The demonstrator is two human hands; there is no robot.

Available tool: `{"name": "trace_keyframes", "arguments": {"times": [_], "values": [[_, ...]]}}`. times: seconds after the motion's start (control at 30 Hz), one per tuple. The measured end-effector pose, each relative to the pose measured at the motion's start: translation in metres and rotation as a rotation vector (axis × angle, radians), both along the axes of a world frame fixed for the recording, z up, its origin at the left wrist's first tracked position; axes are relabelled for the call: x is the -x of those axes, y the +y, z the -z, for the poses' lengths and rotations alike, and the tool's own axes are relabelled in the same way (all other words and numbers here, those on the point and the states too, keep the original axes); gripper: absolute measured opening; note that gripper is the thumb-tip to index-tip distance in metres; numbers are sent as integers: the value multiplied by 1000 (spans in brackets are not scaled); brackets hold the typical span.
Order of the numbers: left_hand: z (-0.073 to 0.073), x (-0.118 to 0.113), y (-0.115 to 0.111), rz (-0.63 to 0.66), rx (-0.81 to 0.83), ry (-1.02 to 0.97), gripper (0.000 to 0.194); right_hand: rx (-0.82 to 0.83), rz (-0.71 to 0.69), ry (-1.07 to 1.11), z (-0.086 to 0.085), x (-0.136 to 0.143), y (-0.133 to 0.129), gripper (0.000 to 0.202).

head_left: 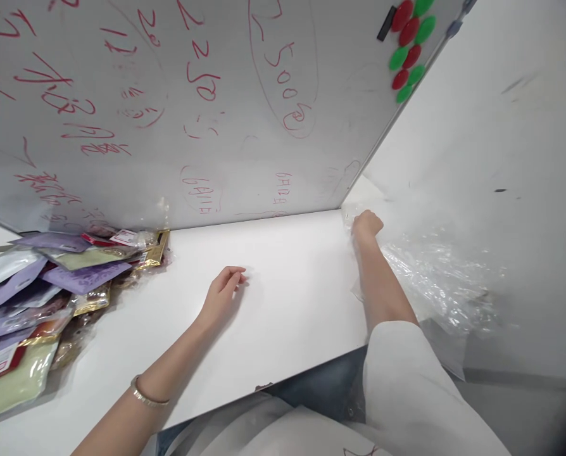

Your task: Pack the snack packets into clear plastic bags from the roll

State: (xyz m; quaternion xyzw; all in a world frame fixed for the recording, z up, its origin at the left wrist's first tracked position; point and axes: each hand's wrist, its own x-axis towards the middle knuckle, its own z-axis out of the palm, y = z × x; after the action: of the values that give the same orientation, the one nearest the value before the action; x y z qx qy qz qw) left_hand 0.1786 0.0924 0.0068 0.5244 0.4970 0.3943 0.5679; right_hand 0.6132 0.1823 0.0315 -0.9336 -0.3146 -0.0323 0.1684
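Note:
My left hand (225, 290) hovers at or just above the white table (292, 285), its fingers loosely bent and nothing visible in them. A metal bracelet (147, 394) circles that wrist. Over at the table's right edge, my right hand (367, 225) is closed, with clear plastic showing beside its fingers. Its fingertips are turned away from view. A heap of clear plastic bags (437, 285) lies just right of that forearm, partly past the table edge.
A pile of flat packets (81, 275), purple, pale green and gold, lies at the left. Behind the table leans a whiteboard (235, 126) with red handwriting. Red and green magnets (410, 56) cling to its upper right. A white wall (515, 126) bounds the right.

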Motion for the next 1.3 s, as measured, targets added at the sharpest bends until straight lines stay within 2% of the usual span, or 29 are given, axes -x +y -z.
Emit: {"name": "trace_keyframes", "arguments": {"times": [0.07, 0.13, 0.2, 0.27, 0.3, 0.37, 0.47, 0.57, 0.63, 0.67, 0.77, 0.93, 1.07, 1.13, 1.2, 1.23, 1.3], "values": [[1, 0, -1, -2, 0, -32, 20, -41, -15, -65, -9, 20, -5, 34], [2, -1, -2, 2, 12, -71, 19, -97, -95, -127, -15, 49, -10, 37], [3, -2, -2, 17, 49, -144, 22, -151, -247, -167, -14, 86, -19, 39], [2, -4, -3, 29, 108, -248, 27, -168, -431, -153, -5, 126, -34, 42], [2, -5, -3, 30, 144, -304, 31, -159, -531, -127, 2, 146, -44, 45], [0, -7, -2, 27, 203, -404, 37, -115, -884, -33, 18, 184, -65, 53], [0, -8, 1, 1, 245, -503, 46, -28, -1318, 66, 37, 229, -98, 40], [4, -6, 5, -71, 211, -446, 46, 25, -1678, 116, 40, 252, -119, 32], [6, -3, 8, -134, 178, -397, 41, -26, -1769, 99, 36, 253, -125, 39], [6, -1, 10, -171, 166, -393, 39, -64, -1754, 80, 35, 249, -125, 44], [2, 4, 11, -280, 113, -380, 32, -102, -1577, -35, 34, 228, -121, 60], [-14, 11, 8, -364, -81, -333, 32, 20, -1296, -253, 41, 178, -102, 72], [-30, 27, 12, -441, -197, -381, 37, 236, -1030, -352, 41, 121, -87, 66], [-36, 42, 17, -518, -230, -420, 34, 300, -840, -361, 40, 91, -81, 58], [-37, 58, 23, -565, -191, -414, 26, 275, -697, -365, 38, 70, -78, 53], [-35, 66, 26, -570, -143, -379, 22, 217, -682, -363, 36, 66, -77, 51], [-28, 77, 29, -561, -30, -279, 18, 57, -748, -347, 31, 76, -79, 50]]}}
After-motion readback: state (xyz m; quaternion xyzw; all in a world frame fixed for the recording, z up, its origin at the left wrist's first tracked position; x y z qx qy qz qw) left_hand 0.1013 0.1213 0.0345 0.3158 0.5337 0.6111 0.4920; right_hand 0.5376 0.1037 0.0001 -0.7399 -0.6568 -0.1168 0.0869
